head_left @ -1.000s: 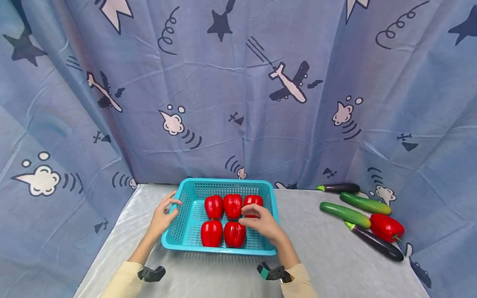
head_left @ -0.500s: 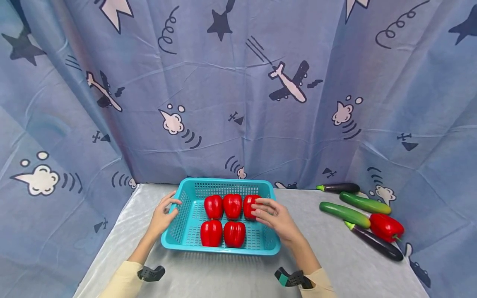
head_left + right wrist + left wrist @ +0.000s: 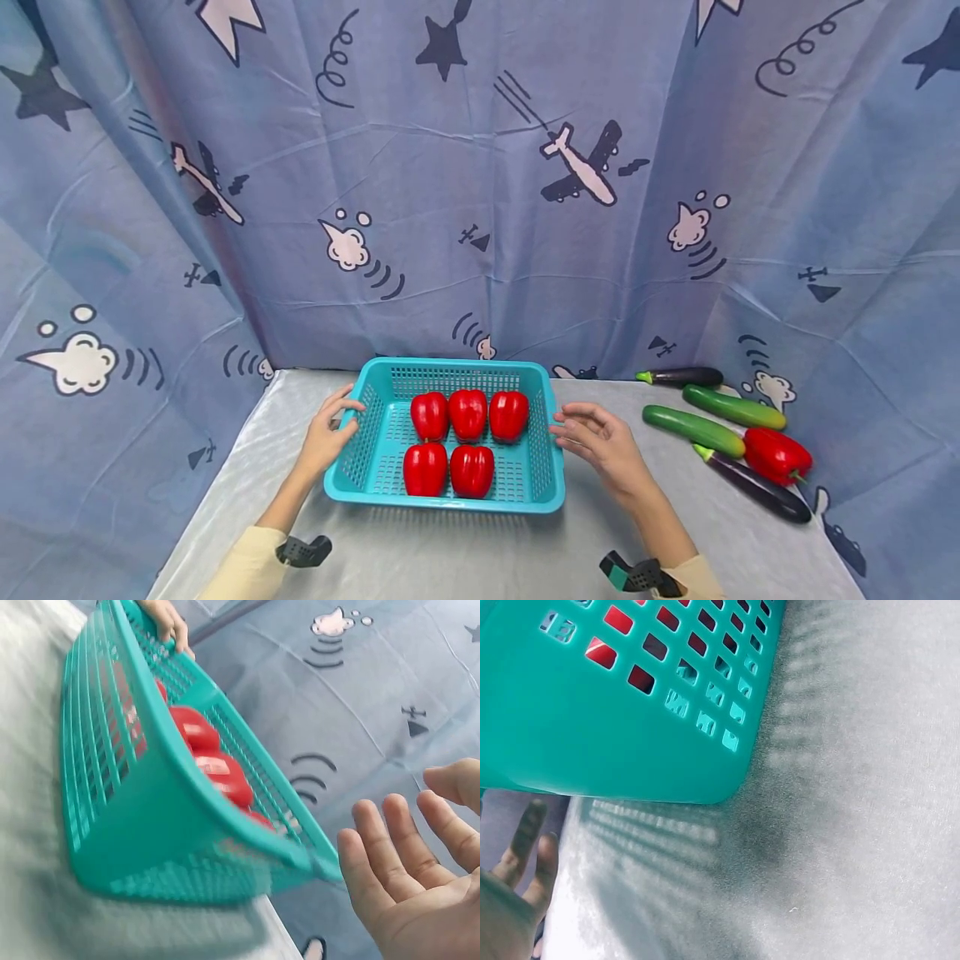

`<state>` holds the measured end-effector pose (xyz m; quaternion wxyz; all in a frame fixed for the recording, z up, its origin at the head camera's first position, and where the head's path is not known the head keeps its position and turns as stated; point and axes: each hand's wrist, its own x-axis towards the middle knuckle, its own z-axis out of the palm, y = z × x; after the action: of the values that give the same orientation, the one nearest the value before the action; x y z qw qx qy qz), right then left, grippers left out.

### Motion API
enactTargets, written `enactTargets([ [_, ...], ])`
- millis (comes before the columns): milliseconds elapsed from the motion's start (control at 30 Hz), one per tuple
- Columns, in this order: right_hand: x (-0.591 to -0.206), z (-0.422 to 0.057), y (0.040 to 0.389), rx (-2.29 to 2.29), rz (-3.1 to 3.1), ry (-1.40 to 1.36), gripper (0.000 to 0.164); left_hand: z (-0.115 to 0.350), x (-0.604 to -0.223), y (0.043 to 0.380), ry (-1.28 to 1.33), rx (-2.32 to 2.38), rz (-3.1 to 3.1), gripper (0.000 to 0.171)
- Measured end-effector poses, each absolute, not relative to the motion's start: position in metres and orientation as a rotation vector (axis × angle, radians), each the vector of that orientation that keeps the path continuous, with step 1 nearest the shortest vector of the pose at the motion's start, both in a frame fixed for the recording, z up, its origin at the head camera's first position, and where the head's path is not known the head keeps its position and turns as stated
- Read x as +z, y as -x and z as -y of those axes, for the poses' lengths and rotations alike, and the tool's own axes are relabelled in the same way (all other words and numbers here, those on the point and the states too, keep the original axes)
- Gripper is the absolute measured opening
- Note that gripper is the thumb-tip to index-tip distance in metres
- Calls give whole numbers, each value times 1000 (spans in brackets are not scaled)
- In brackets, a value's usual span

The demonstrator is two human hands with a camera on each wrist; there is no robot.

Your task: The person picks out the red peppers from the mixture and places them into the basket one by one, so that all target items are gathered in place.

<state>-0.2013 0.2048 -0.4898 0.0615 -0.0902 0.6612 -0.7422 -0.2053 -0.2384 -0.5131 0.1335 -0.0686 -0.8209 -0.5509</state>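
A turquoise plastic basket [image 3: 450,504] stands on the pale cloth and holds several red bell peppers in two rows, such as a front-left bell pepper [image 3: 425,471]. My left hand [image 3: 324,435] holds the basket's left rim, fingers over it and thumb beside it; some of its fingers [image 3: 546,866] show outside the basket in the left wrist view. Just outside the right rim is my right hand [image 3: 606,443], palm turned toward the basket. Nothing is in it, and its fingers [image 3: 409,847] look spread and slightly bent in the right wrist view.
To the right lie an eggplant [image 3: 682,377] at the back, two cucumbers, one behind [image 3: 733,408] and one in front [image 3: 693,427], another red bell pepper [image 3: 776,456] and a nearer eggplant [image 3: 757,487]. A blue patterned curtain [image 3: 465,208] hangs behind the table [image 3: 465,554].
My right hand has moved right, from above the peppers on the basket's right side out past the right rim. The left hand and the peppers have stayed in place.
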Motion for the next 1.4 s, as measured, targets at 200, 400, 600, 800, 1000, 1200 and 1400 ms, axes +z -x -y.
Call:
enactTargets([
  [200, -492, -238, 204, -2244, -2077, 222, 39, 239, -515, 206, 199, -1613, 2378, 21],
  [400, -493, -274, 200, -2249, -2098, 169, 36, 240, -516, 207, 198, -1593, 2389, 21],
  [600, -495, -313, 193, -2344, -1999, 141, 23, 246, -536, 218, 192, -1595, 2360, 22],
  [800, -495, -342, 187, -2381, -1970, 73, 19, 254, -556, 229, 175, -1581, 2382, 23],
  [1000, -496, -366, 183, -2417, -1981, 26, 21, 255, -556, 230, 177, -1581, 2379, 23],
  [1200, -500, -397, 181, -2477, -2051, -4, 24, 254, -556, 229, 151, -1582, 2387, 24],
  [1400, -501, -428, 181, -2401, -2248, -164, 20, 246, -535, 219, 166, -1593, 2378, 23],
])
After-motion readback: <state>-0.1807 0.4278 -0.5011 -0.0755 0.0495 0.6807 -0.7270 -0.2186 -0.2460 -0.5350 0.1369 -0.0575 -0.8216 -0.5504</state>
